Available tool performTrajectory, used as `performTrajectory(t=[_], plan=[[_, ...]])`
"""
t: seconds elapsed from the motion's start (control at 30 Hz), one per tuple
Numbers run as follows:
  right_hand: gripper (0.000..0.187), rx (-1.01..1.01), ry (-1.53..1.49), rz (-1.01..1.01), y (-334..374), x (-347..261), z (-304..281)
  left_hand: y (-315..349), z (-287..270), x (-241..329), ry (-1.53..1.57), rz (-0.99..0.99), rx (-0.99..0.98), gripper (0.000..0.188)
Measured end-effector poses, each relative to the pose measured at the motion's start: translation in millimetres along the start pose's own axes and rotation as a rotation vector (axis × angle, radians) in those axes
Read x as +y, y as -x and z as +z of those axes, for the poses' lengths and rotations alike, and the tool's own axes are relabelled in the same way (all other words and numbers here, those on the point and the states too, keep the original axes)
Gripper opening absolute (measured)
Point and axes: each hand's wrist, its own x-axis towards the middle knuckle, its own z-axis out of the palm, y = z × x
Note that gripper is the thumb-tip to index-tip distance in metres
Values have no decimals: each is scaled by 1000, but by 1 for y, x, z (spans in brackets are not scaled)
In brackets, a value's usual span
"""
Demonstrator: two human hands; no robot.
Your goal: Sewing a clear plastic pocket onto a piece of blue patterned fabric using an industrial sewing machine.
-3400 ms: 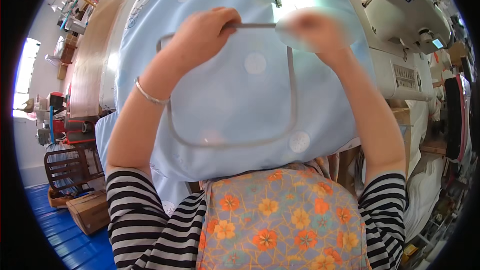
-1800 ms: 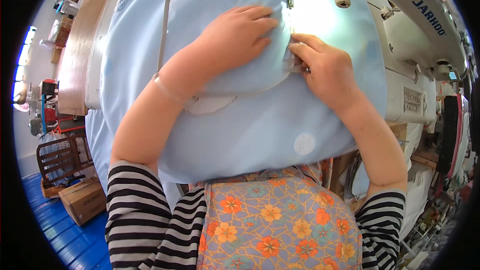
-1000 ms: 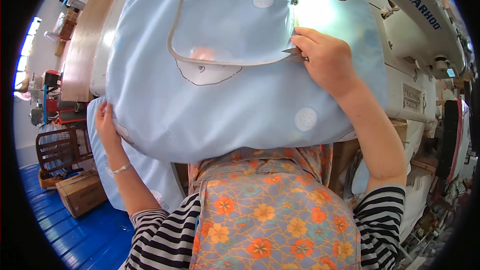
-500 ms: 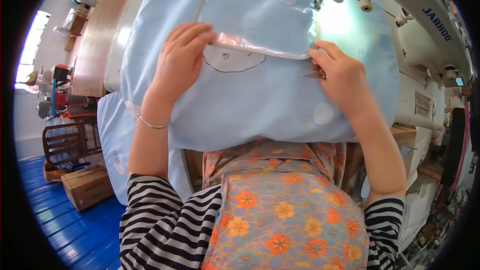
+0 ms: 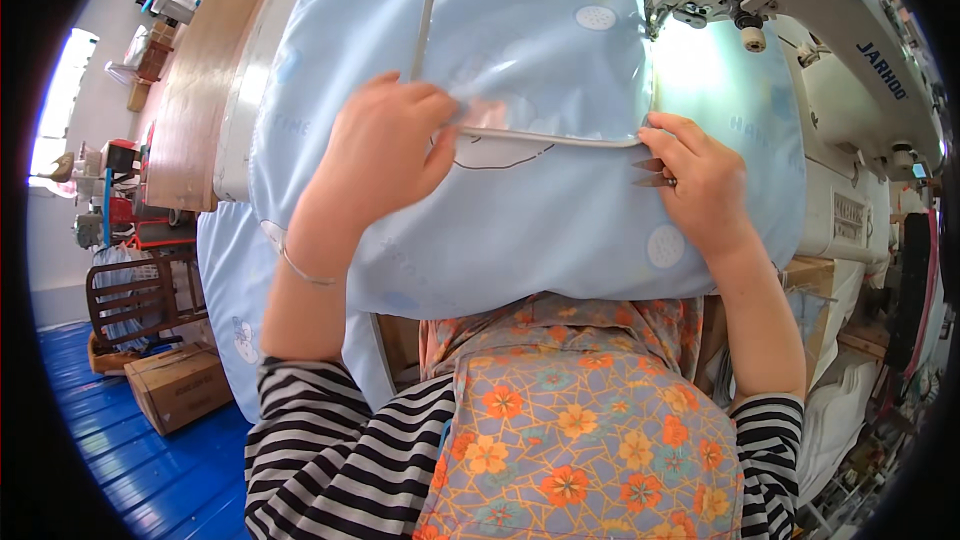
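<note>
A clear plastic panel [image 5: 540, 60] with grey binding lies on pale blue printed fabric [image 5: 530, 240], under the needle area of a sewing machine [image 5: 655, 25]. My right hand [image 5: 705, 185] pinches the panel's near right corner between thumb and finger. Small metal thread snips [image 5: 652, 173] stick out from the same hand, their blades pointing left. My left hand [image 5: 375, 155] is bent over the left end of the panel's near edge. Motion smears its fingertips, so I cannot tell whether they grip the binding. A cartoon outline on the fabric is partly covered by the panel and that hand.
The machine's arm [image 5: 860, 40] reaches over the fabric from the upper right, with a bright lamp glow beside the needle. A wooden tabletop [image 5: 185, 110] extends at the left. A cardboard box [image 5: 178, 387] and a dark metal rack [image 5: 140, 295] stand on the blue floor.
The whole view has shifted, bringing the panel's far edge into sight. My left hand has moved a little right and toward me along the near edge. My right hand keeps its hold.
</note>
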Motion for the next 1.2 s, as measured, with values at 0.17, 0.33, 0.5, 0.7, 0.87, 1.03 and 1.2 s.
performTrajectory(t=[0.17,0.33,0.5,0.7,0.87,1.03,1.2], plan=[[33,-17,-26,9,-1,0,-3,-94,23,43,47,481,228,32],[32,10,8,-18,-3,-1,-1,-114,64,62,167,634,215,47],[36,20,-241,156,26,6,-11,-110,68,55,109,692,153,53],[31,480,-8,464,136,38,-53,-109,65,60,22,703,189,51],[24,585,-626,1152,214,31,-47,-106,64,66,98,671,166,49],[23,330,-934,1242,230,20,-40,-106,59,65,106,679,152,48],[24,417,-908,1254,231,21,-43,-106,60,62,131,667,109,49]])
